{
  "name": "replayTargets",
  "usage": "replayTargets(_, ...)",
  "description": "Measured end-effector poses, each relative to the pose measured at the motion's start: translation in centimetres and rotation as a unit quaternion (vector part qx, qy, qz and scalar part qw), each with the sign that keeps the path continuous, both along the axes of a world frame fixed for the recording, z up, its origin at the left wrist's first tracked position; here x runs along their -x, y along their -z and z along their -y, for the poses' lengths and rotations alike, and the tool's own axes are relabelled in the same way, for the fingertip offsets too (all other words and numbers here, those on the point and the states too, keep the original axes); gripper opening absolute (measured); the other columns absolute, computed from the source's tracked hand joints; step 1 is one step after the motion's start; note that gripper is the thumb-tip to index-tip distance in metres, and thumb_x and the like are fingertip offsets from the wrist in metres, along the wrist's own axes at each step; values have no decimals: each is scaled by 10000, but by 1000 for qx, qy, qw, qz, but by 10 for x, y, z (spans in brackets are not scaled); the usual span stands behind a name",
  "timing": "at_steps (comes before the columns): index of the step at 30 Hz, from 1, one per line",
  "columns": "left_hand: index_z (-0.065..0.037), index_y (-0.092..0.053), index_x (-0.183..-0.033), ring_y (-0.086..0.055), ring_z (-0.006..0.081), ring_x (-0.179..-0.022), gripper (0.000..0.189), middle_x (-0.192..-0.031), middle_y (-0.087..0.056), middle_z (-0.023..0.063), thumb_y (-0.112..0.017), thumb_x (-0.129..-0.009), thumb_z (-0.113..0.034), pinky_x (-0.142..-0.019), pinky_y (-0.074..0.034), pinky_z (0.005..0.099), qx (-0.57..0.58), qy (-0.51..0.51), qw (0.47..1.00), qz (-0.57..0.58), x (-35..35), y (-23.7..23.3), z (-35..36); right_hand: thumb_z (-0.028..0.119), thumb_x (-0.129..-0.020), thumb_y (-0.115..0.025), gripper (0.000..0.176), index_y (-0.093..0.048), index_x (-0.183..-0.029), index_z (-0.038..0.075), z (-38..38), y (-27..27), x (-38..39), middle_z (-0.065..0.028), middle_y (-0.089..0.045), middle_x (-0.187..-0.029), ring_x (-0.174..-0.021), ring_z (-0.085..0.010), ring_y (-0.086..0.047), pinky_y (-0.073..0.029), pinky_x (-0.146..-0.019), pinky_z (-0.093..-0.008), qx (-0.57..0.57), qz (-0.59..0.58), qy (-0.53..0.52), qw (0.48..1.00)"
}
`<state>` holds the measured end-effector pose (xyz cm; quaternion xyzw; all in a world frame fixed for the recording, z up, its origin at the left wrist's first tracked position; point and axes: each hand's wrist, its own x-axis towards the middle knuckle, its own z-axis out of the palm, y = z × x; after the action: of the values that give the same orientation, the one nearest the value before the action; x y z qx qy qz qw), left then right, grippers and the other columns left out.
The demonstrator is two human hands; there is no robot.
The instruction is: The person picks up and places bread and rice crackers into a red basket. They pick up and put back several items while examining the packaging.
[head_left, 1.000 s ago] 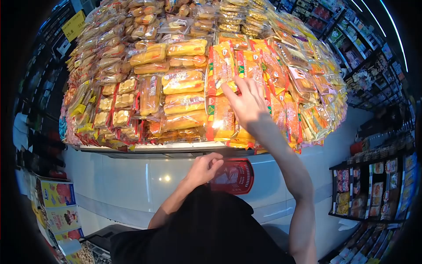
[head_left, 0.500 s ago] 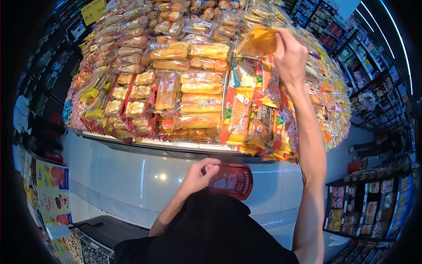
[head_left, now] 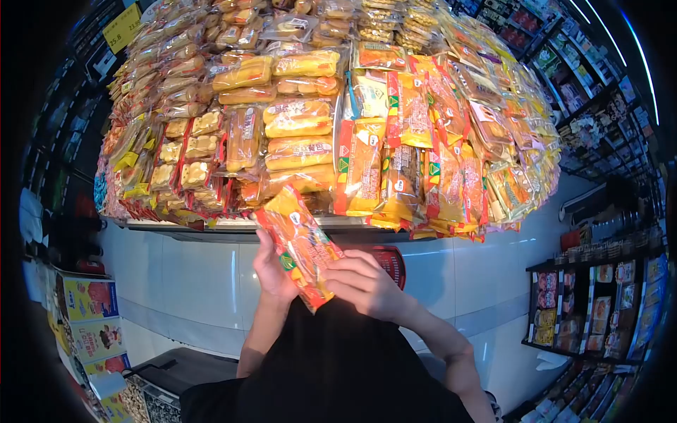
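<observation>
In front of my body, a packaged bread (head_left: 300,243) in a red, yellow and clear wrapper is held at a slant between both hands. My left hand (head_left: 273,271) grips its left side, thumb up along the wrapper. The fingers of my right hand (head_left: 361,285) lie bent over its lower right side. Beyond them, matching orange-and-red bread packs (head_left: 363,169) lie piled on the display. Left of these, clear-wrapped yellow bread rolls (head_left: 300,151) are stacked in a column.
A red shopping basket (head_left: 390,264) stands on the tiled floor, partly behind my right hand. Square cakes in clear packs (head_left: 195,173) fill the display's left part. Shelves (head_left: 592,307) stand at the right; a box with colourful printed panels (head_left: 92,303) is at the left.
My right hand has come down from the upper right of the pile to my front with the packaged bread. My left hand has closed on it too. The view has shifted slightly.
</observation>
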<state>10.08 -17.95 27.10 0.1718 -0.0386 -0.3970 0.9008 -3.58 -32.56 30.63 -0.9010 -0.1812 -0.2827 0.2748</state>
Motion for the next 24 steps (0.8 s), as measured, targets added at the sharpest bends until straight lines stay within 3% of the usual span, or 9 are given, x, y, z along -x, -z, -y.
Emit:
replayTargets(5, -30, -519, -1288, -596, 247, -1116, 418, -1204, -620, 103, -521, -1011, -343, -1010, -443, 404, -193, -9, 981, -1, 13, 28, 10, -85, -931, -476, 186, -646, -962, -18, 4, 59, 75, -151, -701, -980, -946, -277, -680, -531, -879, -379, -394, -50, 167, 902)
replayTargets(7, -51, -526, -1278, -609, 205, -1072, 363, -1157, -632, 86, -586, -987, -258, -994, -449, 383, -266, -20, 949, 169, 8, 63, 14, -45, -984, -435, 203, -635, -1009, -21, 8, 90, 105, -142, -698, -994, -934, -240, -673, -529, -869, -359, -464, -61, 242, 850)
replayTargets(8, -67, -525, -1285, -609, 187, -1067, 360, -1175, -628, 89, -619, -970, -215, -959, -463, 366, -350, 4, 929, 121, 12, 39, 19, -45, -984, -435, 203, -635, -1009, -21, 11, 105, 114, -142, -698, -994, -934, -240, -673, -529, -869, -359, -467, -59, 245, 847)
replayTargets(13, -77, -535, -1248, -606, 199, -1095, 352, -1188, -621, 104, -612, -974, -284, -883, -484, 338, -380, 54, 909, 163, 4, 25, 56, 84, -1010, -496, 170, -614, -1083, -13, 13, 231, 130, -104, -670, -980, -918, -159, -652, -583, -813, -378, -710, -46, 417, 566)
replayTargets(17, -75, -572, -1132, -621, 219, -1092, 295, -1125, -634, 100, -638, -956, -303, -855, -500, 333, -328, 124, 933, 81, -9, 29, 67, 100, -979, -539, 176, -604, -1092, -20, 15, 356, 136, -93, -645, -971, -889, -152, -645, -607, -772, -388, -731, -89, 435, 518)
replayTargets(20, -114, -593, -1070, -615, 192, -1071, 249, -1094, -635, 68, -661, -929, -307, -881, -503, 334, -359, 123, 913, 148, -11, 30, 70, 12, -899, -557, 132, -687, -878, 27, 31, 463, 167, -89, -643, -870, -759, -158, -626, -594, -613, -332, -708, -74, 542, 446)
replayTargets(22, -113, -599, -1069, -618, 194, -1072, 244, -1093, -653, 66, -633, -953, -325, -912, -479, 346, -352, 134, 914, 149, -14, 33, 67, 3, -841, -568, 142, -693, -781, 34, 35, 552, 163, -83, -642, -803, -727, -161, -634, -562, -627, -345, -810, -51, 443, 381)
replayTargets(23, -104, -604, -1073, -618, 196, -1070, 257, -1088, -662, 67, -615, -966, -338, -933, -460, 354, -359, 125, 915, 135, -10, 30, 67, 24, -827, -589, 123, -701, -784, 50, 26, 480, 153, -76, -656, -777, -749, -170, -649, -528, -658, -346, -585, -79, 634, 499)
replayTargets(24, -109, -601, -1088, -600, 199, -1106, 290, -1104, -659, 55, -598, -971, -374, -966, -435, 365, -372, 129, 907, 147, -9, 32, 63, 15, -811, -578, 129, -689, -758, 54, 32, 517, 154, -63, -635, -753, -731, -167, -631, -508, -682, -329, -586, -122, 652, 466)
